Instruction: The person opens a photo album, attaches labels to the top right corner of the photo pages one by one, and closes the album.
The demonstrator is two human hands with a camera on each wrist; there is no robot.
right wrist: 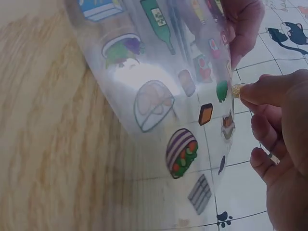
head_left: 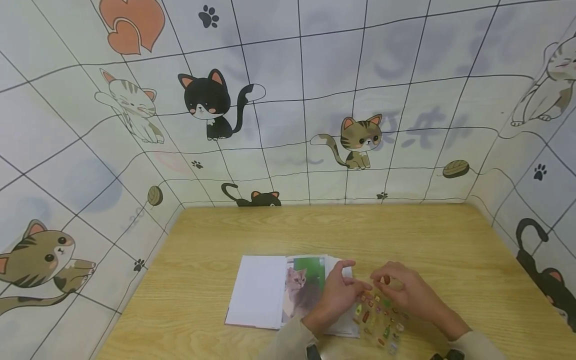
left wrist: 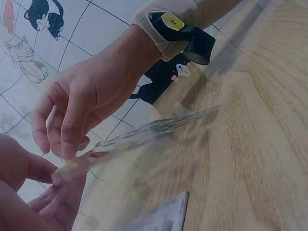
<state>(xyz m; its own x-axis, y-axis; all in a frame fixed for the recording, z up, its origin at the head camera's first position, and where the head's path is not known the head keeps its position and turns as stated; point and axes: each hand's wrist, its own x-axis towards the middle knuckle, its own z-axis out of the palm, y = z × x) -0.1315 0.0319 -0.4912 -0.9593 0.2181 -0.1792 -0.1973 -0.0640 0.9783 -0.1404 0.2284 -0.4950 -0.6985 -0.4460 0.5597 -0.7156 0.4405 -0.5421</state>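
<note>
A clear sticker sheet [head_left: 377, 322] printed with small food pictures slants above the table. My left hand [head_left: 337, 297] pinches its top edge between thumb and fingers, as the left wrist view shows. At that same edge my right hand [head_left: 409, 290] pinches a small yellowish sticker [right wrist: 236, 90] between thumb and forefinger, right against the sheet. The right hand's other fingers curl loosely. In the right wrist view a green bottle sticker [right wrist: 158, 21] and a striped wrap sticker [right wrist: 182, 153] show on the sheet.
An open book [head_left: 257, 292] lies left of the sheet, its left page plain white. On its right side is a cat photo [head_left: 299, 295], partly covered by my left forearm. The wooden table [head_left: 198, 265] meets walls [head_left: 279, 120] printed with cartoon cats.
</note>
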